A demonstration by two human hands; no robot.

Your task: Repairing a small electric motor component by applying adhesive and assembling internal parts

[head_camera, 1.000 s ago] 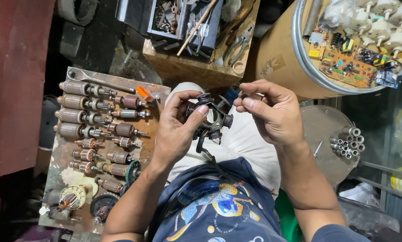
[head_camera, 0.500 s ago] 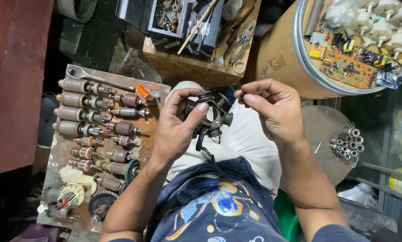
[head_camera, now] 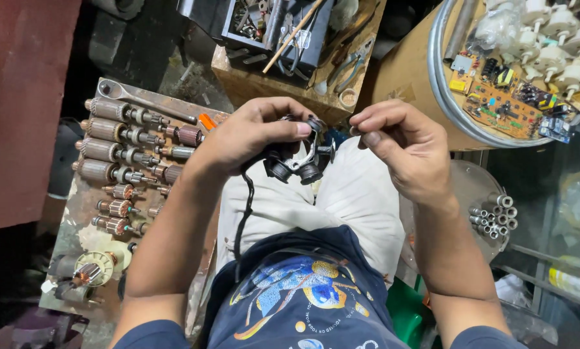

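A person sits over a crowded repair spot, legs in pale trousers under the hands. To the right stands a big round drum whose top is loaded with green circuit boards and white plastic parts. Ahead is a wooden block carrying a dark tray of tools, with pliers lying on it. To the left a worn board holds rows of motor armatures – a good dozen, copper windings showing – with a long wrench along the top edge.

The work in hand is a small black assembly of round parts on a metal bracket, with a black cord hanging from it over the lap. It sits above the knees, between both hands. The left hand is wrapped around it, fingers curled over the top and thumb pressing its side. The right hand is just beside it, fingertips pinched narrowly together near the assembly's right end; whether something tiny sits in that pinch – a screw, say – I cannot tell.

As a judgement, the job looks mid-way: the piece appears partly bare, held up for fitting or removal of a small part, not yet set down. Small metal tubes lie bundled on a round plate to the right.
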